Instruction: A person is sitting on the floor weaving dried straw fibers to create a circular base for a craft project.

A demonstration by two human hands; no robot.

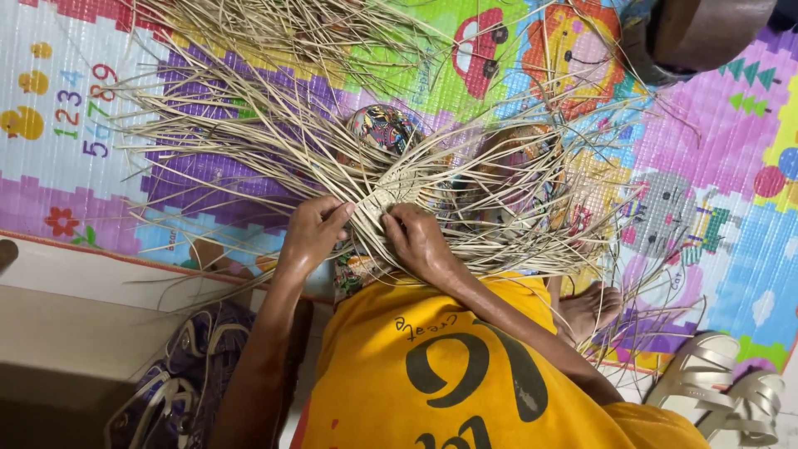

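Note:
A small woven patch (397, 189) of pale dry straw lies over my lap, and long loose strands (249, 125) fan out from it in all directions. My left hand (312, 231) pinches strands at the patch's left edge. My right hand (416, 237) presses and grips strands at its lower edge, fingers curled into the weave. The two hands are a few centimetres apart. My knees in patterned cloth (384, 126) show through the strands. My yellow shirt (449, 366) fills the bottom of the view.
A colourful children's play mat (706, 166) covers the floor. White sandals (715, 382) lie at the lower right beside my bare foot (588, 309). A purple strapped bag (187, 374) sits at the lower left. A dark brown object (698, 33) stands at the top right.

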